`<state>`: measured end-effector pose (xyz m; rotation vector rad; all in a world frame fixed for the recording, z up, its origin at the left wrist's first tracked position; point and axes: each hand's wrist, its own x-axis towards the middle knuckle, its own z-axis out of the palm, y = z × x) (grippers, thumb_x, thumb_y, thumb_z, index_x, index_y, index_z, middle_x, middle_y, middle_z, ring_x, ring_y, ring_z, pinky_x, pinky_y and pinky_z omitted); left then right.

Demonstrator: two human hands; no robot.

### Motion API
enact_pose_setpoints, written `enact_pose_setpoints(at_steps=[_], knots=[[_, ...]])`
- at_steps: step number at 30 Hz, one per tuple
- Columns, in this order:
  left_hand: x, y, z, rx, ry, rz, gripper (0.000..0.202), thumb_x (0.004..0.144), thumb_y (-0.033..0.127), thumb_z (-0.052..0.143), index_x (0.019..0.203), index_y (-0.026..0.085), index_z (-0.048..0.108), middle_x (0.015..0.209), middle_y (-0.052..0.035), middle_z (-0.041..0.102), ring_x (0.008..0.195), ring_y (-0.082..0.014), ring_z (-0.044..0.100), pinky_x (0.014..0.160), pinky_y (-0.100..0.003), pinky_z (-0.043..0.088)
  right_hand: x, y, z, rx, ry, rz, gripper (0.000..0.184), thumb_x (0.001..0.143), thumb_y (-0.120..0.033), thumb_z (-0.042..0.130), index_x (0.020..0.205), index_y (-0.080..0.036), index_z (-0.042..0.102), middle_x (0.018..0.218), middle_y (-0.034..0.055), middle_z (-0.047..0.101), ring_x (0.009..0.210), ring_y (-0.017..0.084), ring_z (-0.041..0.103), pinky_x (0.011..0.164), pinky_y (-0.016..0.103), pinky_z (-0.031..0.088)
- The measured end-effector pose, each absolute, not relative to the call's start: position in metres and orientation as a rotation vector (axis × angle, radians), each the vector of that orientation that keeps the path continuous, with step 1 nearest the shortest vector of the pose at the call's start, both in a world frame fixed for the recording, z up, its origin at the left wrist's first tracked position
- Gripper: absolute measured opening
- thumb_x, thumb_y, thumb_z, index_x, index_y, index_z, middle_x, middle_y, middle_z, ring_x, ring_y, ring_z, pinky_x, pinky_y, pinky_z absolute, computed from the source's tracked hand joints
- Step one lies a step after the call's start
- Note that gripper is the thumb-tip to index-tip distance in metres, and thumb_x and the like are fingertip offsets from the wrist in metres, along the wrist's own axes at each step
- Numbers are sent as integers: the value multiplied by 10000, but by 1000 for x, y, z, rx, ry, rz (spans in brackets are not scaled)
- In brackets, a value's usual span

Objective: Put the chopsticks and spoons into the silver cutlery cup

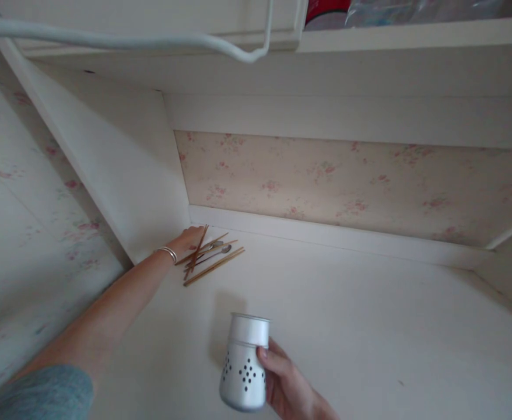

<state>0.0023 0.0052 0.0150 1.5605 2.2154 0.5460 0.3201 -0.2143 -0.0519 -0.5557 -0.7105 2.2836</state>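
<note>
My right hand (284,373) grips a silvery metal utensil holder (248,335) from its right side, thumb on the front. The holder is nearly upright, with dark round holes in its lower half. Far to the left, my left hand (190,237) reaches to the back corner, with a bracelet at the wrist. Its fingers look apart, though small and partly hidden. Right beside it lie several wooden chopsticks (214,266), some crossing each other. Among them are metal spoons, one with its bowl (226,248) to the right.
The white surface (347,309) runs back to a low ledge and floral wallpaper (326,175). A white side panel (120,157) stands at the left. Overhead are a white shelf (413,35) and a white rod (151,42) crossing the upper left.
</note>
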Motion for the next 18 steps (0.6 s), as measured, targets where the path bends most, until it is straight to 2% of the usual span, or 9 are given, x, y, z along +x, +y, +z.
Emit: enact_pose_setpoints(at_steps=[2, 6, 8, 9, 12, 15, 16, 18], knots=[[0, -3, 15, 1550, 2222, 580, 439, 938, 471, 381, 1141, 154, 607, 1120, -135, 685, 1010, -241, 655, 759, -279, 508, 323, -210, -53, -575, -761, 2167, 548, 744, -414, 783, 1200, -179, 592, 1132, 101, 699, 1058, 272, 643, 941, 410, 457], [5, -27, 8, 1585, 2280, 662, 464, 932, 392, 383, 1253, 82, 513, 1317, -226, 537, 1189, -317, 553, 960, -400, 439, 333, -198, -58, -753, -932, 1750, 620, 722, -417, 812, 1247, -198, 566, 1209, 103, 670, 1118, 277, 603, 958, 406, 449], [14, -48, 0, 1649, 2247, 721, 450, 937, 370, 388, 1300, 119, 476, 1389, -200, 475, 1205, -301, 543, 1015, -417, 403, 336, -190, -59, -894, -982, 1543, 625, 719, -418, 816, 1246, -194, 566, 1182, 108, 683, 1074, 275, 623, 922, 400, 473], [21, -61, -6, 1676, 2213, 746, 430, 934, 369, 402, 1291, 143, 485, 1378, -171, 491, 1183, -280, 558, 1014, -403, 409, 336, -185, -59, -964, -989, 1452, 623, 717, -412, 818, 1243, -194, 565, 1169, 109, 689, 1051, 271, 635, 907, 396, 483], [49, -102, -28, 1655, 1937, 1013, 325, 904, 338, 454, 1164, 165, 547, 1215, -122, 603, 1026, -235, 620, 888, -363, 491, 330, -163, -59, -1111, -977, 1218, 676, 676, -392, 840, 1250, -199, 540, 1176, 108, 688, 1025, 261, 657, 895, 392, 500], [83, -139, -45, 1343, 1699, 1032, 321, 866, 357, 471, 1128, 187, 545, 1045, -63, 635, 712, -153, 616, 611, -268, 485, 315, -130, -55, -1187, -1055, 1061, 726, 622, -386, 854, 1235, -180, 524, 1182, 129, 681, 1011, 261, 672, 888, 394, 510], [95, -147, -48, 1316, 1638, 985, 285, 851, 350, 485, 1070, 191, 572, 964, -44, 642, 681, -142, 593, 593, -250, 459, 309, -118, -53, -1217, -1102, 1021, 715, 613, -387, 853, 1215, -173, 531, 1169, 136, 685, 997, 262, 678, 877, 392, 515], [115, -159, -52, 1326, 1536, 982, 184, 823, 290, 501, 906, 178, 621, 836, -26, 630, 734, -139, 572, 647, -232, 425, 295, -94, -47, -1279, -1206, 945, 680, 610, -384, 846, 1185, -175, 549, 1140, 137, 695, 970, 265, 686, 852, 383, 519]])
